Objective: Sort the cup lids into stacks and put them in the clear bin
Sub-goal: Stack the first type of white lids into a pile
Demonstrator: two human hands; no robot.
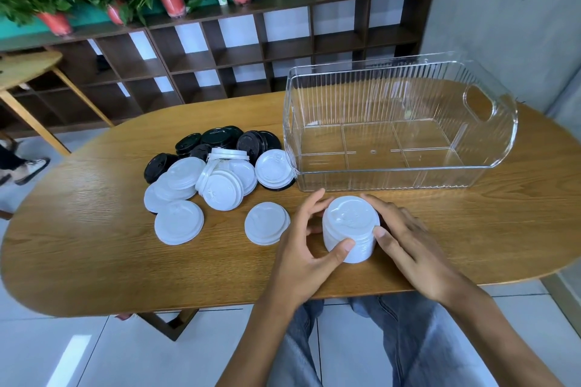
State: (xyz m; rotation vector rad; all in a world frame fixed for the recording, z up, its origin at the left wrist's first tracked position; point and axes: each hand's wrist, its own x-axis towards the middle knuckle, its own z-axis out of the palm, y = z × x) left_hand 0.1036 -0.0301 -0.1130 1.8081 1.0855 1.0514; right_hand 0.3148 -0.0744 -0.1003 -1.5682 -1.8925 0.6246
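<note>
Near the table's front edge, both hands cup a stack of white lids point(350, 228): left hand point(309, 239) grasping at nine o'clock, right hand point(405, 239) at three. Clear bin point(471, 166) sits at twelve o'clock, loose lids point(217, 173) piled at ten.

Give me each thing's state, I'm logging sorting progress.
Clear ribbed plastic bin: upright, empty.
Neat stack of white plastic cup lids: on the table, held between both hands.
Left hand: gripping the stack.
Right hand: gripping the stack.
Loose white lids: unsorted pile.
Loose black lids: unsorted pile.
</note>
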